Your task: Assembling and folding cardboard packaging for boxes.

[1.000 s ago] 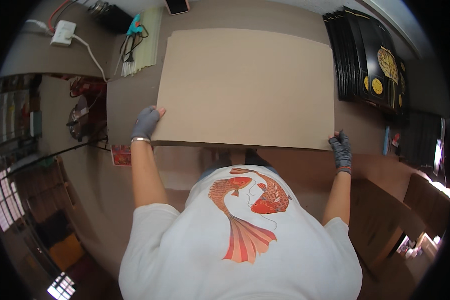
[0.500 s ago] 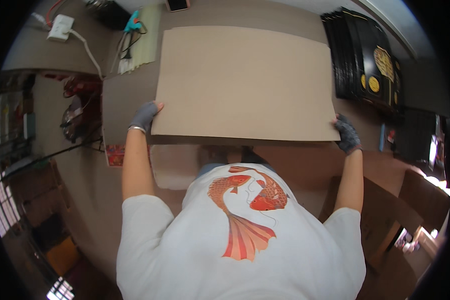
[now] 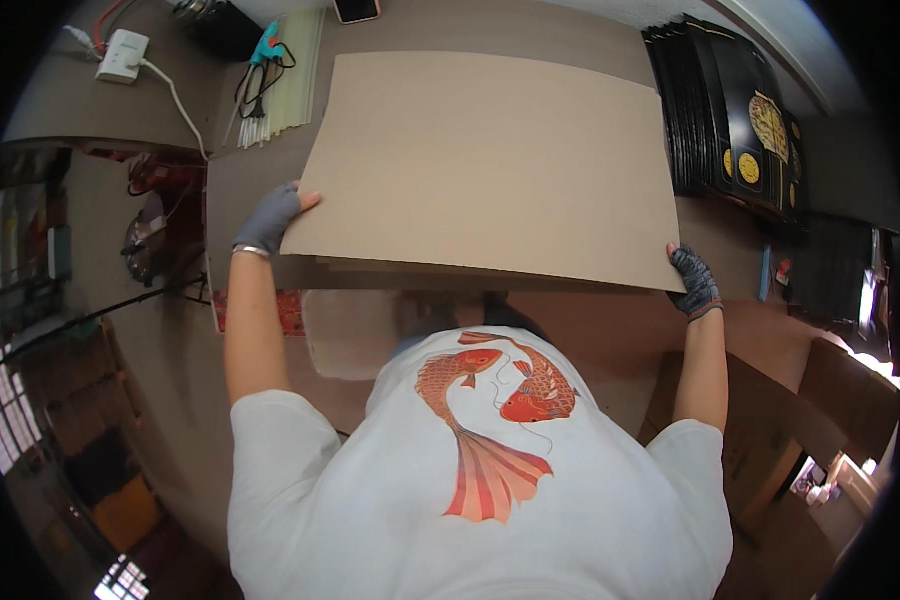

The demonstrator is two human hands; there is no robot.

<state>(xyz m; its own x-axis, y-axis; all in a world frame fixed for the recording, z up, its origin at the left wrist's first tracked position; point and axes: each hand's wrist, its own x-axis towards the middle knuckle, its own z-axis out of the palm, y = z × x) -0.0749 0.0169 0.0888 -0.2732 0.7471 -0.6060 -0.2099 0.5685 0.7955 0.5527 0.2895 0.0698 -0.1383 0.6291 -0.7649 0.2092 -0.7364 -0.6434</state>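
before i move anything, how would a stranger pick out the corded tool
At the table, find the large brown sheet. Beside its far left corner lie pale sticks, the tool at their left edge. Its bright teal colour sets it apart from both.

Cardboard sheet (image 3: 490,165): over table (image 3: 500,28), between left hand (image 3: 270,218) and right hand (image 3: 693,278), near its closer corners.
Glue sticks (image 3: 295,92): beyond left hand, left of sheet.
Glue gun (image 3: 266,46): beyond left hand, by the glue sticks.
Phone (image 3: 357,9): beyond left hand, past sheet's far edge.
Power strip (image 3: 122,57): beyond left hand, farther left.
Stack of packages (image 3: 732,125): beyond right hand, right of sheet.
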